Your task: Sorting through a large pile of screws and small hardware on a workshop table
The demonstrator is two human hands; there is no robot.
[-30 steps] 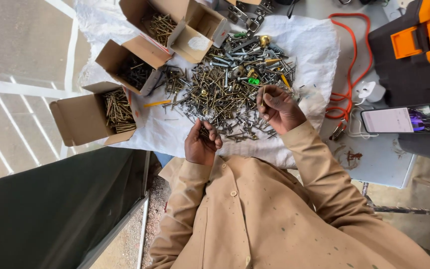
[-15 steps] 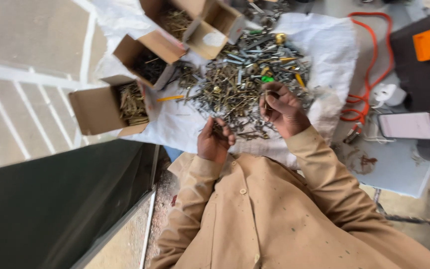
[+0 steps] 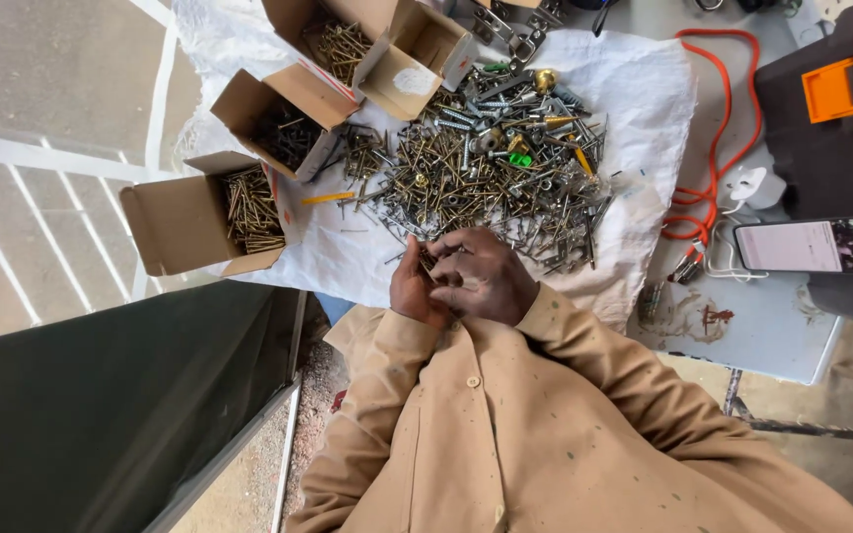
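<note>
Both hands meet at the near edge of the screw pile (image 3: 491,163): left hand (image 3: 415,291) cupped around a few screws (image 3: 427,259), right hand (image 3: 481,276) curled over them, picking. Open cardboard boxes (image 3: 249,202) sit just left of the pile on the white sheet (image 3: 644,109), handy for sorted pieces, I'd guess.

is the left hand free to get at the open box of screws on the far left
Probably yes. The left hand sits at the cloth's near edge, pressed against the right hand, and only bare white cloth lies between it and the box, whose open top faces it.
</note>
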